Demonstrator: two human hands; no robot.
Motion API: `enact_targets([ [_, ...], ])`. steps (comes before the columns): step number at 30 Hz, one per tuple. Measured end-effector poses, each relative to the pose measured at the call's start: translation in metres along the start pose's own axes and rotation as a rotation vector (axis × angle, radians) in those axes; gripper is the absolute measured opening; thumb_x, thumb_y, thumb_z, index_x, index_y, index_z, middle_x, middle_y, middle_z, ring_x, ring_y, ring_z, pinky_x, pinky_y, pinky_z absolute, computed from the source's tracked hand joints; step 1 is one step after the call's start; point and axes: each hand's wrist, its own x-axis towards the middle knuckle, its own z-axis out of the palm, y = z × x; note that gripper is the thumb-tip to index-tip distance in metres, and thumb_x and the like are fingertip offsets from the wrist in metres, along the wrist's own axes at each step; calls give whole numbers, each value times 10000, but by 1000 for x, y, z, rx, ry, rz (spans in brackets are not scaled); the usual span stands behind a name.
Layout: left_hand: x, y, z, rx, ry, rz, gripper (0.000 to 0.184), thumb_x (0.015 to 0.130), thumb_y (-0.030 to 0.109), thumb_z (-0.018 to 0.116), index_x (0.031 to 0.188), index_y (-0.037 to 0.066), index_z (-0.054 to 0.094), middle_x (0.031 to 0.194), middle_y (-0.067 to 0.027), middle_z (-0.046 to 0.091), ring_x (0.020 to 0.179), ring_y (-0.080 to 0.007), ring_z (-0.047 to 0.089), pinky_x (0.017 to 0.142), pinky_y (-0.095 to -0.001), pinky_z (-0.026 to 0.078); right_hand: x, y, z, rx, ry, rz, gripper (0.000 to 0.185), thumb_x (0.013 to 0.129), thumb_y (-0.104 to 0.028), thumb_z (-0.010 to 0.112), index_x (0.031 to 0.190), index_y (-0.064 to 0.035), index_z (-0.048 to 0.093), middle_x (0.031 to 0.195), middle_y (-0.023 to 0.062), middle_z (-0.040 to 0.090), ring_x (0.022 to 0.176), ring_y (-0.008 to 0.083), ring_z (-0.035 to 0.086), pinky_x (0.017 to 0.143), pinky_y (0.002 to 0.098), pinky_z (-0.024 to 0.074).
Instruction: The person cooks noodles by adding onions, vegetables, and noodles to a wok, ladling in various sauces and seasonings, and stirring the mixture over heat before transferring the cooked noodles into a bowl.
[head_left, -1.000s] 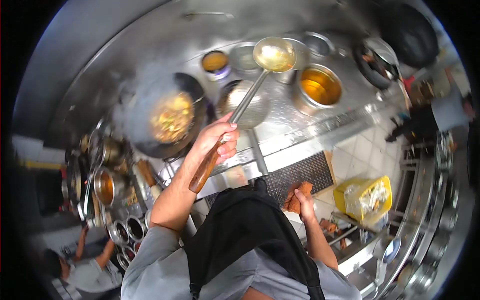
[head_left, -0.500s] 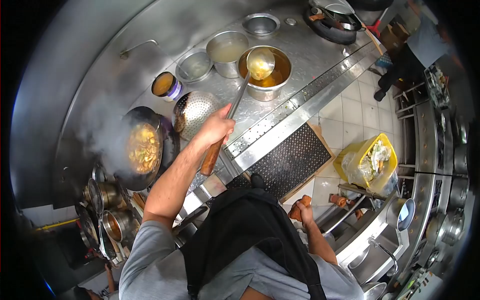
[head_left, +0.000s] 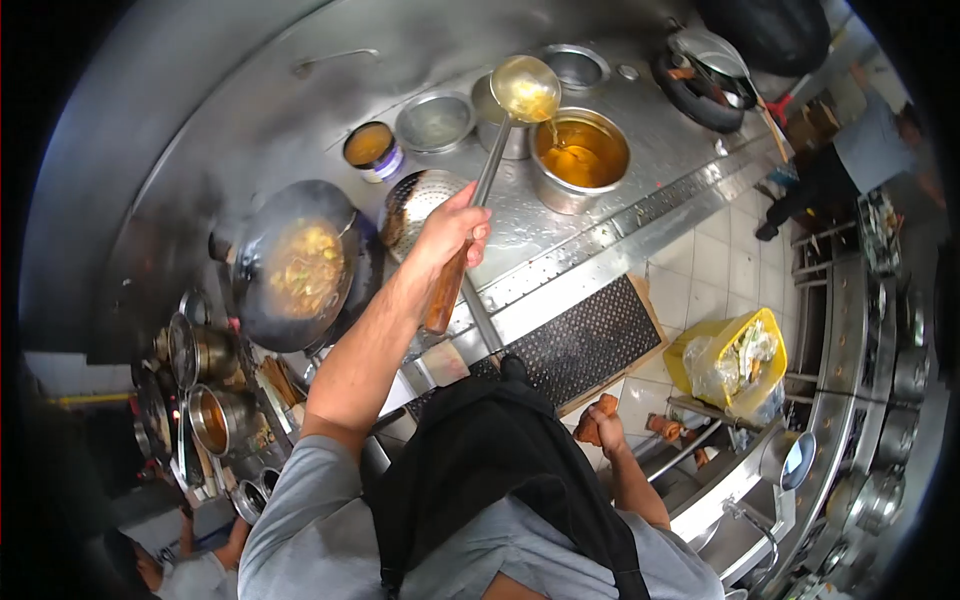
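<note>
My left hand (head_left: 455,232) is closed round the wooden handle of a long metal ladle (head_left: 497,150). The ladle's bowl is tilted beside the rim of a steel pot (head_left: 572,198) of orange-yellow liquid. A thin stream runs from the bowl into that pot, and some pale yellow bits sit in the bowl. Down by my right side, my right hand (head_left: 607,427) grips a crumpled reddish-brown cloth (head_left: 597,415). Left of my forearm, a dark wok (head_left: 262,315) holds sliced, sauced food (head_left: 305,268). A perforated strainer (head_left: 432,192) lies between wok and pot, partly behind my hand.
On the steel counter stand a tub of orange paste (head_left: 370,145), a bowl of clear liquid (head_left: 435,122) and another steel bowl (head_left: 575,68). A yellow bin (head_left: 700,357) is on the tiled floor. Another person (head_left: 850,165) stands far right; one more is at lower left.
The ladle has moved from over the orange pot towards its back left edge and now spills a stream into it. Steam over the wok has thinned. The whole view has shifted slightly.
</note>
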Motion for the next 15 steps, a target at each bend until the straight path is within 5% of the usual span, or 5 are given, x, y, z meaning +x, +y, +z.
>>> enact_targets([
  [5, -63, 32, -103, -325, -128, 97, 565, 972, 78, 535, 1493, 205, 355, 631, 23, 452, 402, -102, 382, 387, -268, 319, -21, 0, 40, -62, -35, 18, 227, 933, -228, 627, 1049, -36, 592, 902, 82, 663, 796, 216, 662, 714, 351, 541],
  [9, -156, 54, -198, -80, 246, 183, 667, 966, 75, 532, 1566, 180, 260, 628, 17, 445, 408, -109, 379, 393, -271, 312, -23, 19, 64, -104, -136, 57, 203, 929, -210, 613, 1042, -43, 589, 881, 73, 654, 773, 211, 655, 701, 350, 538],
  [12, -219, 42, -272, 853, 669, 229, 726, 872, 91, 562, 1551, 36, 312, 733, -111, 627, 470, -164, 540, 445, -328, 442, -33, 29, 84, -103, -147, 96, 215, 918, -202, 634, 1050, -36, 600, 877, 62, 655, 768, 188, 642, 681, 335, 525],
  [15, -262, -12, -371, 1660, 849, 216, 710, 857, 97, 565, 1530, 19, 351, 871, -240, 696, 581, -270, 658, 584, -398, 527, -34, 39, 100, -108, -194, 120, 193, 926, -192, 620, 1040, -37, 600, 875, 66, 655, 768, 189, 644, 681, 337, 526],
])
